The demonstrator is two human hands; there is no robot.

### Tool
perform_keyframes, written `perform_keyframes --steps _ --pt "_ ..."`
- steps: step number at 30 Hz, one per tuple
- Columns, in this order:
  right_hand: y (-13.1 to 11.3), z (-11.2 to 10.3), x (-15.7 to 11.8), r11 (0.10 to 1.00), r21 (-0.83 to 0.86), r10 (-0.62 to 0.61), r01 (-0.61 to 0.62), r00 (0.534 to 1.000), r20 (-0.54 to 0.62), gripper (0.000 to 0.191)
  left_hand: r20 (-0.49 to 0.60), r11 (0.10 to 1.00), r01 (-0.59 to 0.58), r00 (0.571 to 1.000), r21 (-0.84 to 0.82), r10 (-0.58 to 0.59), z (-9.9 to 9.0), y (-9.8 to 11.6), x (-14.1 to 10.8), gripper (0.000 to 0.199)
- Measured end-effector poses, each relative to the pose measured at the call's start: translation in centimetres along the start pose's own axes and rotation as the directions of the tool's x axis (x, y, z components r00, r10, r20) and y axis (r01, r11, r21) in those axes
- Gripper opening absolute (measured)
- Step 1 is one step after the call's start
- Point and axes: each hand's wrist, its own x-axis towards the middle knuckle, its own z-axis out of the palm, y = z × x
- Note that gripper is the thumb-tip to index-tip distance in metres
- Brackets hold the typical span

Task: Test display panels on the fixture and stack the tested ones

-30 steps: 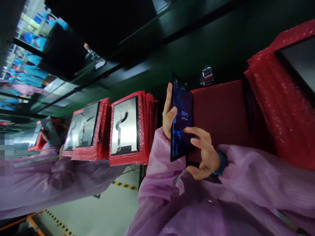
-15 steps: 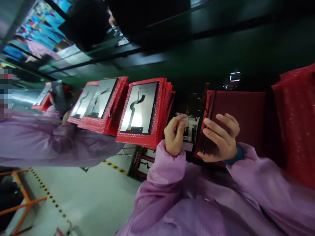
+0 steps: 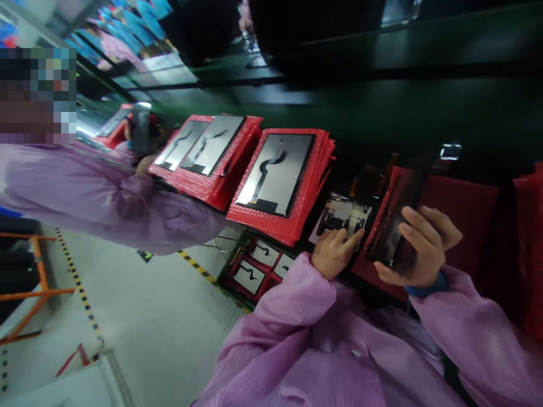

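My right hand point(image 3: 424, 249) grips a thin dark display panel point(image 3: 401, 220) by its near edge, with the thumb in front and the fingers behind. The panel stands tilted up, nearly edge-on to me, above a dark red sheet point(image 3: 462, 206). My left hand point(image 3: 333, 253) rests at the near edge of a small flat fixture point(image 3: 345, 210) with black and pale parts. Its index finger is stretched out over the fixture and the other fingers are bent, with nothing visible in them.
Left of the fixture, a display panel with a ribbon cable point(image 3: 278, 172) lies on stacked red bubble bags point(image 3: 292, 226). Another red stack point(image 3: 214, 192) bears two panels. A co-worker's sleeve point(image 3: 106, 192) reaches in from the left. Below stands a crate point(image 3: 227, 268) with several panels.
My right hand has raised the dark panel from the red sheet to a steep tilt. My left hand has come down onto the fixture's near edge. The view has shifted left.
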Motion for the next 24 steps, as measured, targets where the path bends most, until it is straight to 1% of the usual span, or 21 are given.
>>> perform_keyframes --steps 2,5,8,11,14,16,18,20,22,24 --pt "0.1 -0.1 0.2 0.997 0.042 -0.068 0.071 0.996 -0.048 0.058 0.022 1.0 0.018 1.0 -0.014 -0.018 -0.2 0.1 0.1 0.042" --pt "0.2 -0.1 0.5 0.981 0.059 -0.179 0.185 0.979 -0.096 0.067 0.045 0.998 0.039 0.998 -0.042 -0.037 -0.5 0.3 0.5 0.04" --pt "0.3 -0.2 0.8 0.973 0.013 -0.228 0.23 0.969 -0.09 0.074 0.098 0.995 0.065 0.994 -0.07 -0.058 -0.9 0.3 0.9 0.039" --pt "0.2 -0.4 0.8 0.967 0.007 -0.254 0.255 0.963 -0.088 0.084 0.133 0.992 0.065 0.99 -0.105 -0.051 -1.0 0.1 1.1 0.039" --pt "0.3 -0.9 0.8 0.974 0.027 -0.226 0.226 0.974 -0.023 0.093 0.089 0.99 0.053 0.995 -0.133 -0.041 -0.5 0.0 0.9 0.04" --pt "0.3 -1.5 0.9 0.979 0.036 -0.202 0.201 0.977 0.06 0.099 0.007 0.988 0.039 0.999 -0.15 -0.038 -0.1 0.0 0.7 0.04" --pt "0.4 -2.4 1.0 0.982 0.031 -0.191 0.189 0.975 0.114 0.103 -0.098 0.986 -0.04 0.995 -0.16 0.024 0.2 0.0 0.5 0.046" --pt "0.3 -3.6 0.9 0.984 0.003 -0.18 0.18 0.977 0.118 0.106 -0.16 0.975 -0.178 0.975 -0.136 0.155 0.4 -0.1 0.5 0.054" --pt "0.3 -4.8 0.6 0.986 -0.049 -0.149 0.157 0.979 0.139 0.105 -0.146 0.951 -0.292 0.95 -0.105 0.276 0.5 -0.1 0.5 0.056" --pt "0.4 -6.2 0.1 0.987 -0.109 -0.098 0.115 0.983 0.153 0.099 -0.102 0.932 -0.347 0.936 -0.102 0.337 0.6 -0.2 0.6 0.056"
